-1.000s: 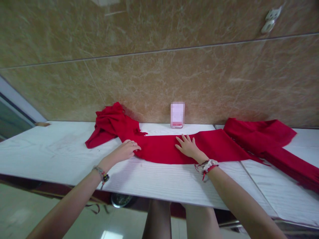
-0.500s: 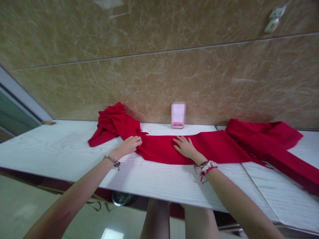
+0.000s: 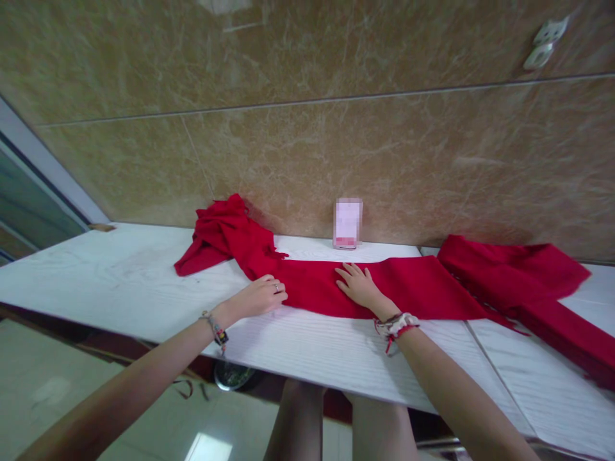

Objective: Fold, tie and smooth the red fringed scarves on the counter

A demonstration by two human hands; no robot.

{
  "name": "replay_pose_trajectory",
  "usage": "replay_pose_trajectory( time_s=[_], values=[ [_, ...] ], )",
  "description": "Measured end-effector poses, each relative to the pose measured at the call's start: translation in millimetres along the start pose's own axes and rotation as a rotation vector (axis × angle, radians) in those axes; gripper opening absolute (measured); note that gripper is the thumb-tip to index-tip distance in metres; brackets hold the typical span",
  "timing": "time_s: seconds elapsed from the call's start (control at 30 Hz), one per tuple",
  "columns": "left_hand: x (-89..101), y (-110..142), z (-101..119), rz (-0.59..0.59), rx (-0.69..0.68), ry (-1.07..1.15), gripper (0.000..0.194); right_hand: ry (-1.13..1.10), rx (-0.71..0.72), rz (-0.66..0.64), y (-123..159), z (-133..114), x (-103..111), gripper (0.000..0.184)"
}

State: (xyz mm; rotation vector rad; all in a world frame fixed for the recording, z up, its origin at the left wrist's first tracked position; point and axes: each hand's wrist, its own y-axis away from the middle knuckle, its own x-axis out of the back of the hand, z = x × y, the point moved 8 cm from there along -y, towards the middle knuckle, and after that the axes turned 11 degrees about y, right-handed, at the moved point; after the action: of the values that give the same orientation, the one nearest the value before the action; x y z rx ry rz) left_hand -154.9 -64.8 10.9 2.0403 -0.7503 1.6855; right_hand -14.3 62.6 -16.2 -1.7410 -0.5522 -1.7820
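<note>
A long strip of red cloth lies flat across the white tabletop, its left end bunched into a loose heap with a ragged edge. My left hand is closed on the near edge of the cloth, where the flat strip meets the heap; the fingertips are partly hidden. Flat on the middle of the strip rests my right hand, open with its fingers spread. Farther right, more red cloth lies folded, with a layered band running toward the right edge of the view.
A phone, its screen blurred out, leans upright against the brown marbled wall. The white table has a seam right of centre. Under its front edge sits a round bowl. A small white cat-shaped item is on the wall.
My left hand has moved toward me and slightly right, from the upper part of the strip to its near edge. My right hand stays in place on the cloth. The view has shifted slightly.
</note>
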Motion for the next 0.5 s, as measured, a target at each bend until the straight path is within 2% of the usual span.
replay_pose_trajectory(
  time_s=[0.17, 0.33, 0.5],
  values=[
    [13.3, 5.1, 0.4, 0.136, -0.040, -0.034, 0.008, -0.011, 0.006, 0.010, -0.5, 0.2, 0.3, 0.043],
    [7.1, 4.3, 13.3, 0.119, -0.073, -0.008, 0.012, -0.012, 0.005, 0.017, -0.9, 0.9, 0.2, 0.043],
    [3.0, 3.0, 22.1, 0.154, -0.083, -0.019, 0.014, -0.006, 0.004, 0.013, -0.8, 0.6, 0.4, 0.043]
  ],
)
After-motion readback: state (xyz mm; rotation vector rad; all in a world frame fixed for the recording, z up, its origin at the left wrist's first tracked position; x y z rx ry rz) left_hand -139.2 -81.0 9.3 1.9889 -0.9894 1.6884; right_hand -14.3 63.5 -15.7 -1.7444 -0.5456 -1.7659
